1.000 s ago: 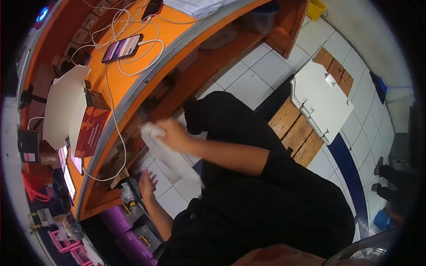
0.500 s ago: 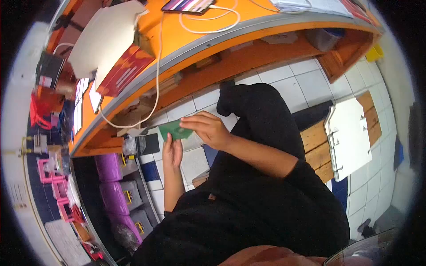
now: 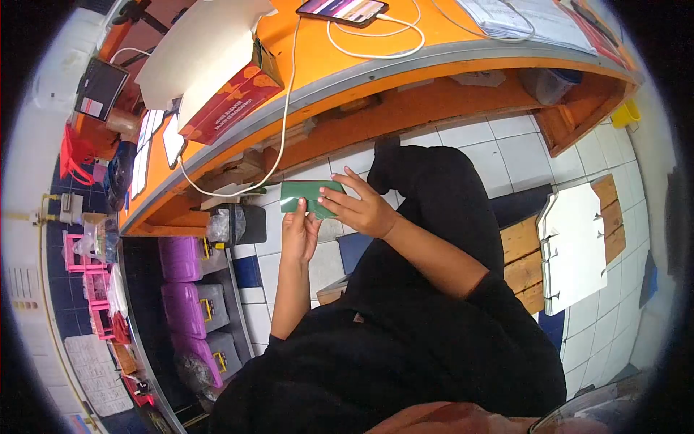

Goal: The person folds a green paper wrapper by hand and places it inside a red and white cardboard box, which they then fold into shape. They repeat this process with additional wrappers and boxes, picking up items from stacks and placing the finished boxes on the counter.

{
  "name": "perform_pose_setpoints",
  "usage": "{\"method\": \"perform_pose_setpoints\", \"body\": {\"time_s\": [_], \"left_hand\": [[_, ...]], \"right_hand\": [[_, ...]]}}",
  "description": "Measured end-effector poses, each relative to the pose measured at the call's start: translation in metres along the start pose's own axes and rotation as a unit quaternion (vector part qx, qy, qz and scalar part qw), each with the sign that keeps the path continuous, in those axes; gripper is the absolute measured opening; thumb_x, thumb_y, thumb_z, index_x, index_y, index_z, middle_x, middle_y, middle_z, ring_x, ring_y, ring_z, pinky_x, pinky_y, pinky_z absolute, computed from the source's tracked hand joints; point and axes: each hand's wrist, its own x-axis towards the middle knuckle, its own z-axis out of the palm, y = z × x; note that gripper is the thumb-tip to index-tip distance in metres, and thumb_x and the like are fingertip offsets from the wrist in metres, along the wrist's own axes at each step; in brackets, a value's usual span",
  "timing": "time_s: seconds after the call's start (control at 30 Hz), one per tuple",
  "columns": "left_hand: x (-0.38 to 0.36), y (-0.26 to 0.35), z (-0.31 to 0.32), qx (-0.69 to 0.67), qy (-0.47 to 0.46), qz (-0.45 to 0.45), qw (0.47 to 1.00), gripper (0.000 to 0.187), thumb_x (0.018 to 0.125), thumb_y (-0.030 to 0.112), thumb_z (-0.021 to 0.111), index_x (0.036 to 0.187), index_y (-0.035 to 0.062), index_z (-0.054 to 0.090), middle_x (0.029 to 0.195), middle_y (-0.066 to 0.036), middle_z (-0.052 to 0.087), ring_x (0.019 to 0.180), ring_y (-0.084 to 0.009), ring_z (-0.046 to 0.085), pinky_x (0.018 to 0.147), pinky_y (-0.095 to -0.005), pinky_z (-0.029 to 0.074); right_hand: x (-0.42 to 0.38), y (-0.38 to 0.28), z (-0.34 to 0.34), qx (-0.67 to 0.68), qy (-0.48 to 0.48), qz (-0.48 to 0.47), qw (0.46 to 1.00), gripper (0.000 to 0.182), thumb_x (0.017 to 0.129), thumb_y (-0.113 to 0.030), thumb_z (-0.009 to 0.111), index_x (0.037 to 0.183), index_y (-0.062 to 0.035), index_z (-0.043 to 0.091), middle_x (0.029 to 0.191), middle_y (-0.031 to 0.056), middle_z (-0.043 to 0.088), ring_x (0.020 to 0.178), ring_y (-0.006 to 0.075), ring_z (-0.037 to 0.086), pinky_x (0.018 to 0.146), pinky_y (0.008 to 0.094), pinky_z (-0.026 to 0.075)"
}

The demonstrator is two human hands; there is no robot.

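Both hands up in front of the lap, just below the edge of the curved orange counter (image 3: 238,119). Left hand (image 3: 298,235) closed on the lower left edge of a flat green packet (image 3: 309,197), fingers curled up behind it. Right hand (image 3: 361,206) gripping the same packet from the right, fingers spread across its face, thumb underneath. Packet held level, over the white floor tiles (image 3: 477,155), apart from the counter. Up on the counter: a red carton (image 3: 231,101) with a white sheet laid over it, a smartphone (image 3: 341,9) on a white charging cable (image 3: 376,36). Down to the left, purple bins (image 3: 189,304) stacked under the shelf. Off to the right, a flat white box (image 3: 575,246) lying on a wooden pallet (image 3: 522,249).
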Motion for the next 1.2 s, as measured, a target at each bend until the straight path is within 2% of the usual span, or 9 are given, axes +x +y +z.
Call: {"method": "perform_pose_setpoints", "body": {"time_s": [0.4,0.47,0.53,0.57,0.6,0.67,0.8,0.9,1.2], "left_hand": [[-0.01,-0.029,0.032,0.127,0.067,0.004,0.99,0.034,0.095,0.018,0.048,0.127,0.0059,0.046,0.108,-0.005,0.06,0.096,-0.0163,0.059,0.085,-0.0282,0.045],[-0.003,-0.036,0.0,0.211,0.001,-0.071,0.975,0.037,0.094,0.021,0.05,0.127,0.004,0.046,0.113,-0.007,0.058,0.101,-0.0177,0.057,0.091,-0.031,0.043],[-0.005,-0.021,-0.001,0.186,-0.026,-0.108,0.976,0.041,0.089,0.016,0.054,0.127,0.0009,0.046,0.113,-0.008,0.059,0.103,-0.018,0.056,0.092,-0.0318,0.043],[-0.007,-0.014,-0.011,0.232,-0.075,-0.163,0.956,0.039,0.087,0.017,0.054,0.123,0.0013,0.049,0.107,-0.007,0.06,0.097,-0.0162,0.057,0.087,-0.0285,0.044],[-0.009,-0.006,-0.01,0.276,-0.125,-0.215,0.928,0.037,0.085,0.018,0.053,0.119,0.0017,0.052,0.1,-0.006,0.062,0.091,-0.0144,0.058,0.082,-0.0253,0.045],[-0.013,0.004,-0.014,0.254,-0.107,-0.22,0.936,0.036,0.082,0.015,0.052,0.116,0.0003,0.055,0.096,-0.005,0.063,0.091,-0.0142,0.057,0.082,-0.0247,0.044],[0.0,0.013,-0.038,0.363,-0.153,-0.162,0.905,0.033,0.081,0.011,0.053,0.112,-0.0001,0.056,0.093,-0.005,0.063,0.089,-0.0115,0.056,0.079,-0.0236,0.044],[0.009,0.006,-0.025,0.338,0.072,0.067,0.936,0.03,0.075,-0.006,0.051,0.104,0.0039,0.055,0.088,-0.004,0.06,0.08,-0.0089,0.054,0.071,-0.0223,0.043],[0.01,0.007,-0.005,0.283,0.004,0.094,0.954,0.03,0.07,-0.002,0.05,0.099,0.0068,0.048,0.078,0.002,0.038,0.073,-0.0073,0.04,0.066,-0.0191,0.034]], "right_hand": [[0.002,-0.033,0.009,0.134,-0.006,0.223,0.965,0.058,0.078,-0.009,0.054,0.131,0.0075,0.04,0.119,0.0209,0.049,0.102,0.0352,0.047,0.089,0.039,0.041],[-0.006,-0.017,0.015,0.128,0.037,0.197,0.971,0.065,0.075,-0.003,0.052,0.137,0.001,0.036,0.1,0.0161,0.057,0.087,0.0291,0.053,0.083,0.034,0.044],[-0.011,-0.001,0.011,0.353,0.01,0.442,0.824,0.06,0.08,-0.006,0.05,0.139,-0.0062,0.037,0.085,0.0122,0.059,0.071,0.0201,0.054,0.071,0.0302,0.046],[-0.013,0.012,0.016,0.273,0.008,0.457,0.847,0.053,0.084,-0.008,0.048,0.137,-0.0105,0.042,0.071,0.0081,0.057,0.059,0.0143,0.051,0.061,0.0282,0.044],[0.001,0.02,-0.002,0.209,-0.093,0.492,0.84,0.041,0.084,-0.015,0.051,0.125,-0.0102,0.054,0.061,0.013,0.055,0.058,0.0239,0.057,0.06,0.0375,0.045],[-0.026,0.05,0.015,0.177,-0.07,0.381,0.905,0.026,0.087,-0.024,0.054,0.103,-0.0061,0.065,0.06,0.0118,0.054,0.056,0.0229,0.057,0.056,0.0369,0.043],[-0.02,0.059,0.001,0.257,-0.123,0.42,0.862,0.028,0.087,-0.03,0.06,0.082,-0.0027,0.063,0.054,0.0078,0.052,0.049,0.0176,0.054,0.048,0.0327,0.041],[-0.011,0.049,0.009,0.369,0.029,0.53,0.763,0.029,0.082,-0.023,0.071,0.069,-0.0037,0.053,0.047,-0.0004,0.046,0.042,0.0055,0.045,0.04,0.0231,0.035],[-0.002,0.02,-0.003,0.273,-0.101,0.393,0.872,0.027,0.077,-0.02,0.075,0.092,0.0004,0.066,0.048,-0.0002,0.044,0.043,0.0069,0.048,0.042,0.026,0.039]]}}
